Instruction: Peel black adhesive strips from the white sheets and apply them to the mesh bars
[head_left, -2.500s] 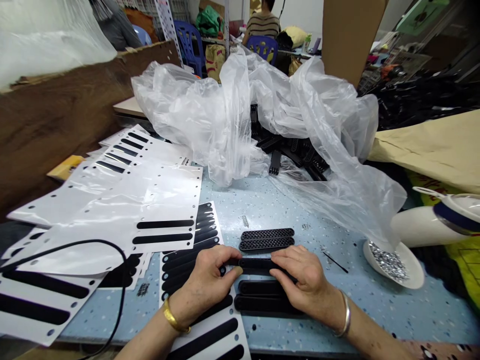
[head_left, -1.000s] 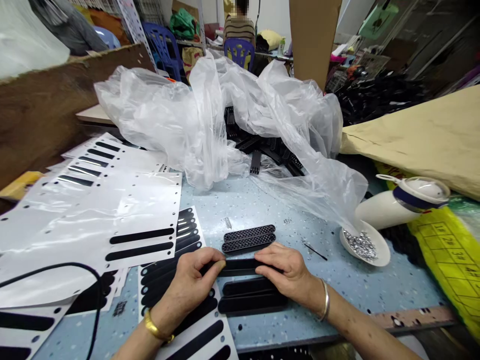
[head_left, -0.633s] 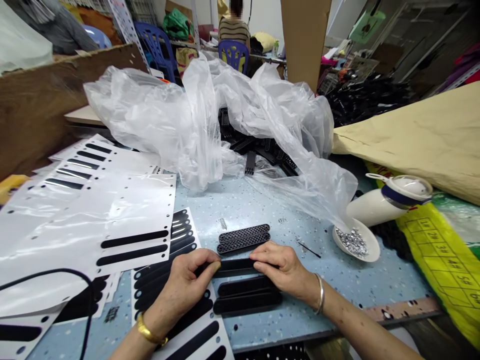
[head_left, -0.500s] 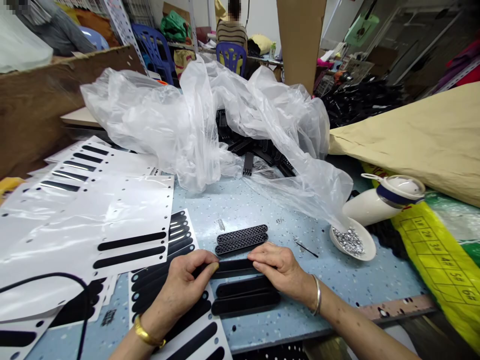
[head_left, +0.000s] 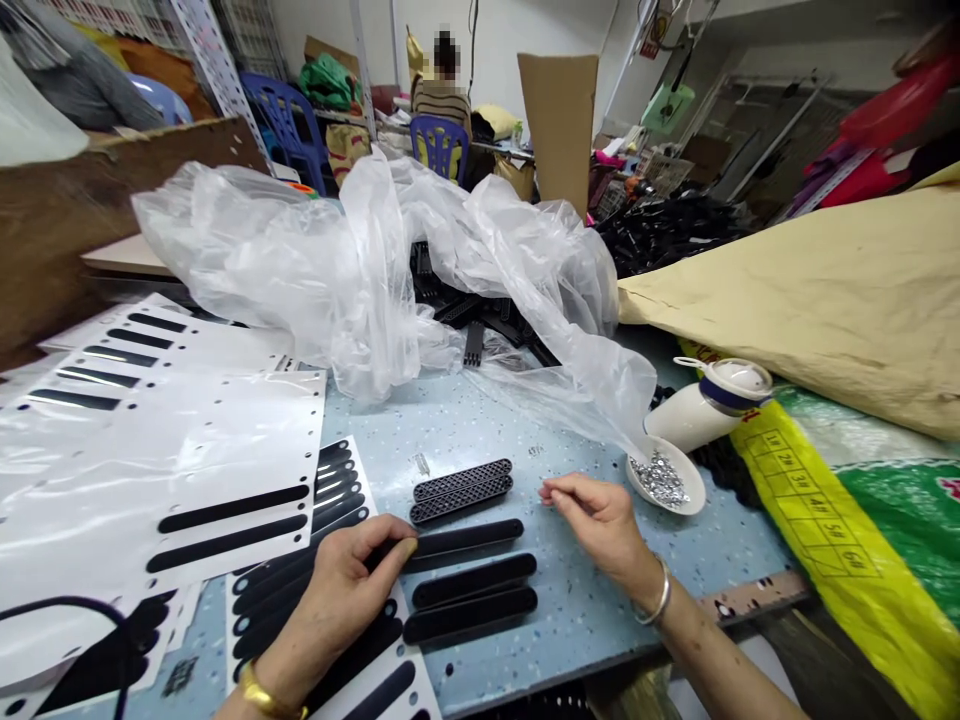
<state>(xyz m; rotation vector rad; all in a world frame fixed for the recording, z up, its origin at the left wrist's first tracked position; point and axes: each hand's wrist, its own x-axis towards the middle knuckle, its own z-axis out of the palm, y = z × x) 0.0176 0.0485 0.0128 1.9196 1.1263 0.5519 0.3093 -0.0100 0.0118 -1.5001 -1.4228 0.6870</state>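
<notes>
My left hand [head_left: 360, 575] pinches the left end of a slim black strip [head_left: 472, 540] with rounded ends, lying over the blue table. My right hand [head_left: 596, 515] is apart from the strip, to its right and short of the bowl. Its thumb and fingertips are drawn together; whether anything tiny sits between them cannot be seen. Nearer to me lie two similar black strips [head_left: 472, 613], side by side. Just beyond the held strip, two black pieces with a lattice surface [head_left: 461, 490] lie together.
A white bowl [head_left: 694, 490] of small silvery pieces stands right, beside a white bottle [head_left: 675, 415]. White sheets with black strips [head_left: 247, 440] cover the left. Clear plastic [head_left: 375, 290] heaps over black parts [head_left: 472, 343] behind. A person [head_left: 442, 95] sits farther back.
My right hand has let go of the strip's right end and moved right, toward the bowl. My left hand keeps its pinch on the left end. The view has shifted.
</notes>
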